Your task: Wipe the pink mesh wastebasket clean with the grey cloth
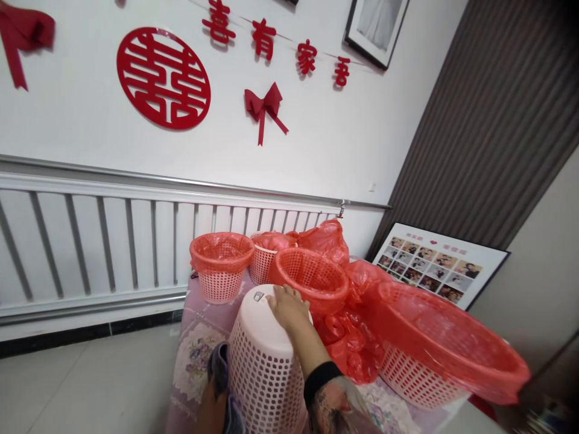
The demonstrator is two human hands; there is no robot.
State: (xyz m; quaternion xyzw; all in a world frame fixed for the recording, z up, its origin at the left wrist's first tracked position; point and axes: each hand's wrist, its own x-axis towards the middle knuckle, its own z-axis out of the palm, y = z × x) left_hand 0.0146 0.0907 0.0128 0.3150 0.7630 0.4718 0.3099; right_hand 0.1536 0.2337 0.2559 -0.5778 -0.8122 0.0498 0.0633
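A pale plastic wastebasket [265, 367] with perforated sides stands upside down at the table's near edge. My right hand [288, 306] lies over its upturned base, fingers bent over the far edge. Low on its left side, my left hand [211, 405] has a dark grey cloth [220, 367] pressed against the wall; the cloth hides part of the fingers. A small label [259, 296] sits on the base. Behind it stands a basket with a red bag lining [312, 280]. Crumpled red plastic bags [355, 349] lie to the right.
More red-lined baskets stand at the left [221, 283], the back [262, 259] and the right [420, 374]. A patterned cloth [194, 337] covers the table. Behind are a white radiator [136, 235] and a leaning photo board [434, 265]. Tiled floor [108, 374] lies left.
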